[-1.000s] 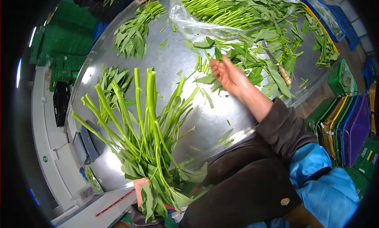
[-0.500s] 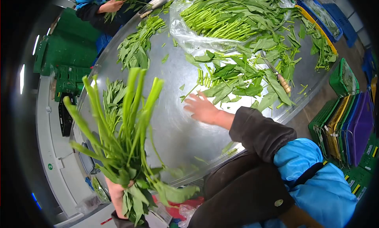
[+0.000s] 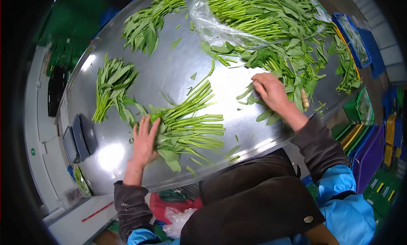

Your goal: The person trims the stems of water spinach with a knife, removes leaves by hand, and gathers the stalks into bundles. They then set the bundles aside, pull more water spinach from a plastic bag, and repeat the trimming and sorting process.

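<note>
A bunch of water spinach (image 3: 193,128) lies on the metal table (image 3: 169,67), its leaves to the left and its pale cut stems fanned to the right. My left hand (image 3: 145,141) rests on the leafy end with fingers stretched out and apart. To the right, my right hand (image 3: 273,92) is at the edge of a heap of loose leaves (image 3: 292,67). Its fingers are bent together; whether they hold anything is hidden. Close by, the wooden handle of a knife (image 3: 304,100) sticks out, with its blade covered by greens.
Two smaller bunches, one at left (image 3: 112,81) and one at the back (image 3: 152,22), lie on the table. A large pile of greens (image 3: 263,18) sits on clear plastic (image 3: 212,22) at the back. Stacked crates (image 3: 369,156) stand right of the table edge.
The bunch in my left hand has come down onto the table, and that hand has spread open on it. My right hand has moved right, and loose leaves have shifted right.
</note>
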`<state>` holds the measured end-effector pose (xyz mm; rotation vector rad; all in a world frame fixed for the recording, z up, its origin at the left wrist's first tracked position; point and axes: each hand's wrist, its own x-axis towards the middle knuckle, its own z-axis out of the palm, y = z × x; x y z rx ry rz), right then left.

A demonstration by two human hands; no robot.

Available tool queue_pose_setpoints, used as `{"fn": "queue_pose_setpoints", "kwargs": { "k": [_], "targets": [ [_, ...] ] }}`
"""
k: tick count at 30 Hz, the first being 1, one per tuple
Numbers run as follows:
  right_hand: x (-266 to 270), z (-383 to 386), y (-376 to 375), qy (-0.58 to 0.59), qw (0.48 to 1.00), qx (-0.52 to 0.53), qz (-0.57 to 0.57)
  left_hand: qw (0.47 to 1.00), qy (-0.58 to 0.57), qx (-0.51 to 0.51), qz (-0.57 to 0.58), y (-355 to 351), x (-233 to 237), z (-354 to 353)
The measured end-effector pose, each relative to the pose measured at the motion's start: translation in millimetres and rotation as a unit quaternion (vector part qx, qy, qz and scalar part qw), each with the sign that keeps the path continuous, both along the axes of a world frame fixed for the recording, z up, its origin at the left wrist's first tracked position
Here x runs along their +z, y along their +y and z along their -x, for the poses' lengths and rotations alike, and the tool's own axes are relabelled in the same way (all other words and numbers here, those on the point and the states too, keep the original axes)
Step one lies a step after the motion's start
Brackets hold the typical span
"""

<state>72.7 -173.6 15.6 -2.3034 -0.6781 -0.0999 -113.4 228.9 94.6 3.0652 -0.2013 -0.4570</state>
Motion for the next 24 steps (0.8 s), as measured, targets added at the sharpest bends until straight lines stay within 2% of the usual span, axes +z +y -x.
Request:
{"fn": "queue_pose_setpoints", "kwargs": {
  "k": [3, 4, 7, 8, 9, 11, 12, 14, 15, 17, 19, 20, 22, 23, 24],
  "targets": [
    [-6.3, 9.5, 27.2, 0.122, 0.990, 0.052, -0.036, 0.999, 0.026, 0.037, 0.015, -3.8, 21.2, 6.7],
    [-13.2, 8.7, 37.1, 0.131, 0.988, 0.081, -0.001, 0.998, 0.025, 0.055, 0.026, -7.9, 28.2, 10.4],
    [-19.7, 10.9, 61.4, 0.109, 0.980, 0.166, -0.023, 0.990, 0.021, 0.139, 0.034, -24.6, 43.2, 29.3],
    [-19.1, 12.8, 66.2, 0.112, 0.978, 0.177, -0.024, 0.985, -0.044, 0.157, 0.061, -33.7, 45.7, 38.5],
    [-17.8, 14.6, 70.4, 0.119, 0.973, 0.200, -0.006, 0.983, -0.043, 0.168, 0.058, -40.2, 43.5, 51.2],
    [-15.5, 23.1, 80.6, 0.126, 0.964, 0.235, 0.014, 0.937, -0.194, 0.266, 0.120, -54.9, 33.0, 79.8],
    [-13.8, 33.6, 86.1, 0.124, 0.953, 0.276, -0.007, 0.894, -0.257, 0.327, 0.167, -77.3, 31.3, 86.5],
    [-9.7, 56.7, 104.6, 0.121, 0.938, 0.324, -0.033, 0.796, -0.276, 0.457, 0.286, -115.7, 0.8, 107.2],
    [-8.4, 69.6, 116.0, 0.110, 0.936, 0.335, -0.013, 0.788, -0.248, 0.478, 0.299, -139.5, -9.7, 107.1],
    [-16.9, 80.2, 139.0, 0.096, 0.930, 0.355, 0.009, 0.831, -0.227, 0.422, 0.283, -179.3, -27.9, 95.7],
    [-36.0, 88.3, 154.4, 0.084, 0.925, 0.350, 0.127, 0.796, -0.214, 0.458, 0.334, -206.9, -46.3, 83.4],
    [-36.4, 87.3, 153.3, 0.083, 0.921, 0.360, 0.128, 0.794, -0.209, 0.456, 0.343, -215.9, -49.9, 77.0],
    [-35.8, 79.7, 145.5, 0.112, 0.928, 0.354, -0.010, 0.786, -0.212, 0.465, 0.349, -227.7, -58.5, 60.9],
    [-34.5, 74.8, 141.6, 0.112, 0.923, 0.367, -0.008, 0.799, -0.262, 0.448, 0.305, -230.4, -62.9, 49.4],
    [-32.2, 68.7, 138.5, 0.216, 0.910, 0.352, -0.037, 0.809, -0.310, 0.428, 0.258, -229.1, -66.7, 41.6]
  ]
}}
